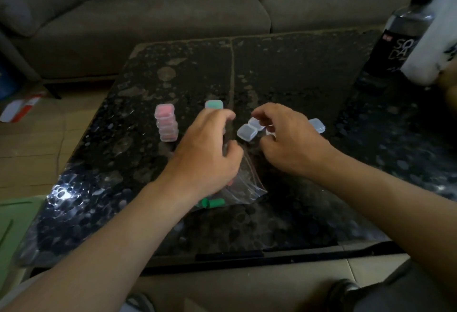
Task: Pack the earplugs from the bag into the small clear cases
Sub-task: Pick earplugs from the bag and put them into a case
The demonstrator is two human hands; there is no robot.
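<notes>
At the middle of the table (296,69), the left hand (205,153) curls round a stack of green-filled cases (214,104), only the top one showing. Toward the left edge stands a stack of pink-filled cases (166,123). The right hand (289,146) hangs, fingers bent, over an open clear case (246,132), lid up; whether it grips, I cannot tell. The clear bag (244,185) with green earplugs (212,202) lies nearer the near edge, under the left wrist.
</notes>
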